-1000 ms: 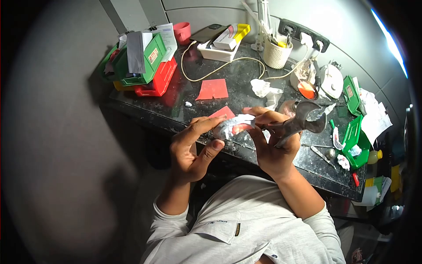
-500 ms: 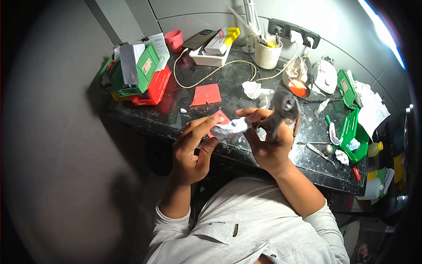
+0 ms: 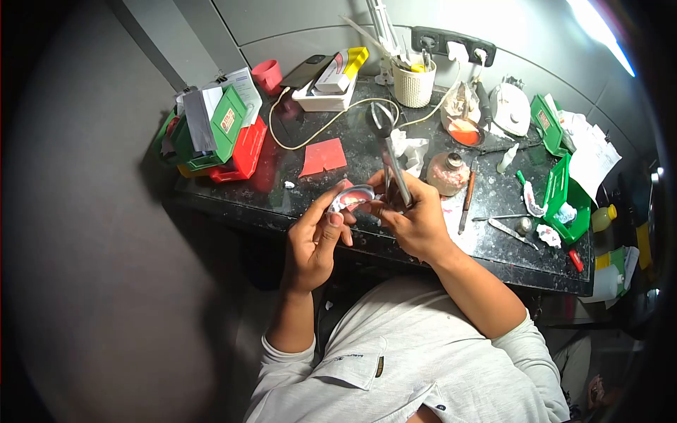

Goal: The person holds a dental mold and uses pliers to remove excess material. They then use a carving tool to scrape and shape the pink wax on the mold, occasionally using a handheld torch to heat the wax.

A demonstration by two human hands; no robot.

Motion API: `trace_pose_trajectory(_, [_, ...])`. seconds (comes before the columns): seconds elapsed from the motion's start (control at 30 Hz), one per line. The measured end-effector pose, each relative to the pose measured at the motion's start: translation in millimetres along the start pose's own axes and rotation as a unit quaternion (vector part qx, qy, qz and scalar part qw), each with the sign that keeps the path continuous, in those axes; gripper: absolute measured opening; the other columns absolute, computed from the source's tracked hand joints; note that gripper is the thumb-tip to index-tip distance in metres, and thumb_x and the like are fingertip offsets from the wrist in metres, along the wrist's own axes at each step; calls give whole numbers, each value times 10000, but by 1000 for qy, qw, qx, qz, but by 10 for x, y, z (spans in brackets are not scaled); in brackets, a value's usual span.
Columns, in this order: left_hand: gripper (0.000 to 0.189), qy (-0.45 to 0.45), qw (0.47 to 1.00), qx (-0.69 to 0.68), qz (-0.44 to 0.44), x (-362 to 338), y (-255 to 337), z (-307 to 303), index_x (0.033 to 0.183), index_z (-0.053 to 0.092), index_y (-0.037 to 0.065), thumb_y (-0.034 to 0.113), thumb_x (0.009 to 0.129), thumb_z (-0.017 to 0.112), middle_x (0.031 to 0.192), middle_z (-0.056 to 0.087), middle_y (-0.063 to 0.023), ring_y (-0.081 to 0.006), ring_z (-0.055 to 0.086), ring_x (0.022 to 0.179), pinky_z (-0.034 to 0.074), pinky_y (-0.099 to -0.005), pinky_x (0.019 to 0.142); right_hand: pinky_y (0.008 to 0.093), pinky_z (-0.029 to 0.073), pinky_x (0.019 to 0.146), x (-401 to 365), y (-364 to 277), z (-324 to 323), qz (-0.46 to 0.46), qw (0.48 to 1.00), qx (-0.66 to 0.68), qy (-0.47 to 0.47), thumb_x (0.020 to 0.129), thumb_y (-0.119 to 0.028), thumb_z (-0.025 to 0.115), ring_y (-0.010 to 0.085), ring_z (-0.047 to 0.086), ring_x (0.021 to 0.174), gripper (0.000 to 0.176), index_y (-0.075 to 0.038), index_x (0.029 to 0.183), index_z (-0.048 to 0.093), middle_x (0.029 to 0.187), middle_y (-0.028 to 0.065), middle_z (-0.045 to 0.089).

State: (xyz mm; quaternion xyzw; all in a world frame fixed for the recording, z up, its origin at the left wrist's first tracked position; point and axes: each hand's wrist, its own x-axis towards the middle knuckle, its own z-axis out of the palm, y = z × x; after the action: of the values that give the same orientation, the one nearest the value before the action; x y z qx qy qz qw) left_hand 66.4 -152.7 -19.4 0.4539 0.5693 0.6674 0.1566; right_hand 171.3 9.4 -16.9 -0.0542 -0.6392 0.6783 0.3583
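Note:
A small dental cast [image 3: 352, 197], horseshoe-shaped with a pink inner area and a pale rim, is pinched between the thumb and fingers of my left hand [image 3: 315, 236]. My right hand [image 3: 417, 222] is closed round a dark metal hinged frame, which looks like a dental articulator [image 3: 396, 169]. Its looped end points up and away from me. The right thumb and fingertips also reach the cast's right edge. Both hands are raised near the bench's front edge. Part of a pink wax piece shows behind the left fingertips.
On the dark bench [image 3: 275, 187] lie a pink wax sheet [image 3: 323, 156], crumpled tissue [image 3: 410, 149] and a brown-handled knife [image 3: 467, 203]. A glass spirit lamp [image 3: 448, 176] stands right of my right hand. Green bins [image 3: 575, 204] and cast pieces [image 3: 549, 236] sit at right; stacked bins [image 3: 243, 151] at left.
The cast has been turned from its white side to show its pink inner area. The articulator has swung left, upright between the hands, uncovering the spirit lamp. The view has shifted slightly.

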Motion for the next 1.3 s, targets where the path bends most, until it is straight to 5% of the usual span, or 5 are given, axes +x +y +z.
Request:
trace_pose_trajectory(0.13, [397, 13, 994, -97, -57, 81, -38, -27, 1386, 535, -61, 165, 1059, 527, 1013, 678, -137, -124, 623, 709, 530, -272, 683, 280, 564, 655, 67, -115, -58, 68, 984, -156, -50, 858, -23, 785, 88, 664, 827, 287, 16, 1106, 647, 841, 55, 700])
trace_pose_trajectory(0.33, [386, 107, 947, -278, -123, 115, -273, -234, 1320, 550, -58, 231, 1076, 475, 1024, 673, -163, -192, 638, 702, 549, -338, 718, 380, 593, 647, 103, -257, -132, 302, 914, 261, -76, 976, -174, 673, 160, 652, 834, 480, -54, 1376, 434, 1115, 111, 693])
trace_pose_trajectory(0.67, [335, 145, 824, -524, -159, 93, -379, -314, 1292, 548, -16, 232, 1082, 463, 1089, 671, -193, -257, 692, 862, 572, -398, 838, 342, 521, 583, 77, -101, -192, 332, 874, 318, -154, 984, -136, 603, 175, 614, 843, 482, -144, 1419, 395, 1131, 109, 696])
trace_pose_trajectory(1.07, [361, 113, 899, -415, -82, 101, -197, -234, 1400, 488, 22, 195, 1088, 433, 1443, 527, -263, -338, 531, 1351, 494, -460, 1044, 308, 524, 729, -4, -159, -66, 290, 932, 160, -150, 1066, -188, 513, 148, 624, 865, 474, -144, 1525, 403, 1134, 85, 690])
trace_pose_trajectory(1.3, [278, 148, 897, -413, -50, 21, -398, -444, 1290, 607, 43, 167, 1049, 540, 1270, 630, -166, -257, 628, 1126, 508, -436, 955, 313, 510, 885, -37, -51, -50, 240, 947, 122, -177, 1063, -173, 535, 135, 584, 972, 583, -155, 1603, 314, 1236, 58, 632])
